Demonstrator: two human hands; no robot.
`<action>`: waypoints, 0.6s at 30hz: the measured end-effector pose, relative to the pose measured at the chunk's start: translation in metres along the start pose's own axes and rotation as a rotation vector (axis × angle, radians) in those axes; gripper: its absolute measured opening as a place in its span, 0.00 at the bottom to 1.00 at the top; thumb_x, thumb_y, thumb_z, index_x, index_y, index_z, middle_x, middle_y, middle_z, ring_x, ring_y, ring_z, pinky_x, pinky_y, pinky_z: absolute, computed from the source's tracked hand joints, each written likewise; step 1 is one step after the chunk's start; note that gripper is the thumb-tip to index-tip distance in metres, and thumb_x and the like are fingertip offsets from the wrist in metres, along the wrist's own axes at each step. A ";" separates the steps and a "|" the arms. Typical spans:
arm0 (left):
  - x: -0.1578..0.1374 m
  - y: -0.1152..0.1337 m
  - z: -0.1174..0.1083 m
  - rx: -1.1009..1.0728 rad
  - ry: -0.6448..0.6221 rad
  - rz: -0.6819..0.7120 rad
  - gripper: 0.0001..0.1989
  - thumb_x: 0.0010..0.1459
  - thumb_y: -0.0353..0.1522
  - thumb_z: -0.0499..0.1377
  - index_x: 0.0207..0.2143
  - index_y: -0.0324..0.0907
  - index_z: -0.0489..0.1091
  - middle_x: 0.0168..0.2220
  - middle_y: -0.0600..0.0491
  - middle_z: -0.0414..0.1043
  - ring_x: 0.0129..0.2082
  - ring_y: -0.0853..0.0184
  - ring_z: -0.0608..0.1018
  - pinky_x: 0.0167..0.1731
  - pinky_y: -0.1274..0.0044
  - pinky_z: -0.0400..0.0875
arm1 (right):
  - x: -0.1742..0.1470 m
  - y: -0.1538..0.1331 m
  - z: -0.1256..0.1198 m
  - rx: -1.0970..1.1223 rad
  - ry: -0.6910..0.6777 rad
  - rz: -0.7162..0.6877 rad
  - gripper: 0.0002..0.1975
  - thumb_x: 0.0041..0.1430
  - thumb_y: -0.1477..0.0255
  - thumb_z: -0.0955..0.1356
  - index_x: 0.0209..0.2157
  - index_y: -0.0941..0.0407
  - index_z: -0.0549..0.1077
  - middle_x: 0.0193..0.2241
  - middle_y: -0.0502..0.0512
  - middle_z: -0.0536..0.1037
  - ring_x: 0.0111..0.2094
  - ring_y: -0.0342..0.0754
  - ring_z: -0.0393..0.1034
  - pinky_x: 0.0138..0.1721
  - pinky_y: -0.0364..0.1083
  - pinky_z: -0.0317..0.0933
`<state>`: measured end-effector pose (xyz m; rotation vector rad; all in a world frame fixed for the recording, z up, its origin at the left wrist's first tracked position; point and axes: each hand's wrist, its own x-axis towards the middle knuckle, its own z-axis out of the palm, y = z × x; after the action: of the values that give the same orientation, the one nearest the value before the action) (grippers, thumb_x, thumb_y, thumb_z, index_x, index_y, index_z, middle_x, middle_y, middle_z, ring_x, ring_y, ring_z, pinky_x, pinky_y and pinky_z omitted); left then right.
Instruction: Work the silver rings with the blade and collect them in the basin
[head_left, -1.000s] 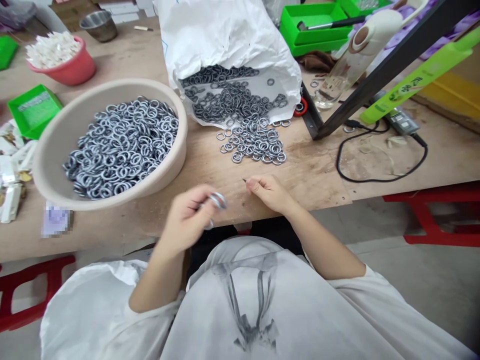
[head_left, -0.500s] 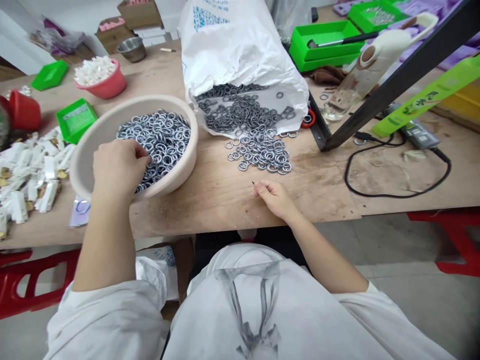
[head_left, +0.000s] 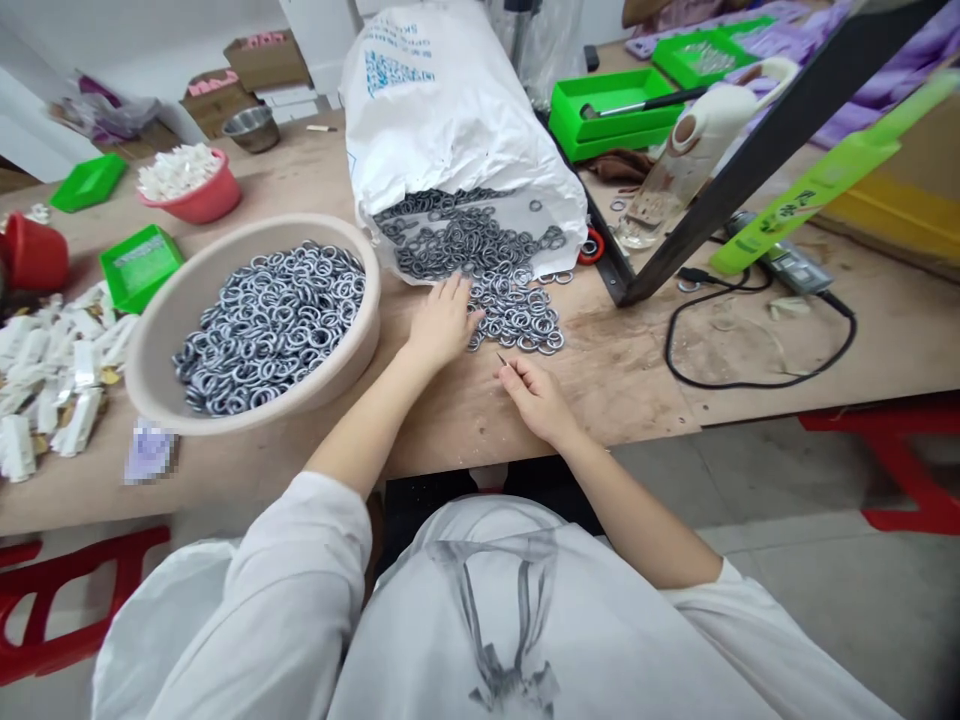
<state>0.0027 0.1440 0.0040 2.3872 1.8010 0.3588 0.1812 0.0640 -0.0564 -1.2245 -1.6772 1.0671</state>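
My left hand lies palm down at the left edge of a loose pile of grey rings, its fingers stretched out and thumb apart. In my right hand, just in front of that pile, a thin dark pointed tool is pinched; only its tip shows. Behind the pile, a white sack lies on its side with its mouth towards me, more rings spilling out. To the left stands a wide beige basin heaped with the same kind of rings.
White plastic pieces cover the table's left side, near a green tray and a pink bowl. On the right, a black metal bar rises beside a clear bottle and a black cable.
My left hand has left the basin and moved right to the loose ring pile, its fingers now spread. My right hand stays in nearly the same place with the pointed tool.
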 end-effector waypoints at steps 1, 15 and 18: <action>0.014 -0.004 0.015 -0.002 -0.029 -0.061 0.31 0.66 0.40 0.50 0.67 0.35 0.56 0.71 0.37 0.50 0.70 0.47 0.54 0.64 0.56 0.55 | -0.001 0.000 0.000 -0.007 0.002 0.000 0.19 0.66 0.54 0.62 0.36 0.55 0.73 0.26 0.49 0.72 0.28 0.46 0.64 0.32 0.45 0.56; -0.047 -0.028 0.025 -0.206 0.033 -0.092 0.24 0.68 0.37 0.47 0.62 0.38 0.65 0.63 0.39 0.64 0.65 0.52 0.64 0.64 0.60 0.56 | -0.003 -0.001 0.001 0.035 0.068 -0.023 0.20 0.67 0.54 0.61 0.35 0.55 0.73 0.31 0.52 0.76 0.35 0.47 0.69 0.38 0.45 0.59; -0.047 -0.042 0.022 -0.143 -0.005 -0.106 0.18 0.63 0.35 0.56 0.52 0.39 0.74 0.54 0.40 0.73 0.55 0.51 0.71 0.57 0.61 0.63 | -0.002 -0.003 0.001 0.080 0.095 -0.011 0.20 0.67 0.54 0.61 0.36 0.55 0.74 0.31 0.53 0.77 0.37 0.49 0.70 0.39 0.45 0.60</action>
<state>-0.0424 0.1118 -0.0322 2.1863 1.8243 0.4519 0.1801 0.0611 -0.0538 -1.1944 -1.5532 1.0434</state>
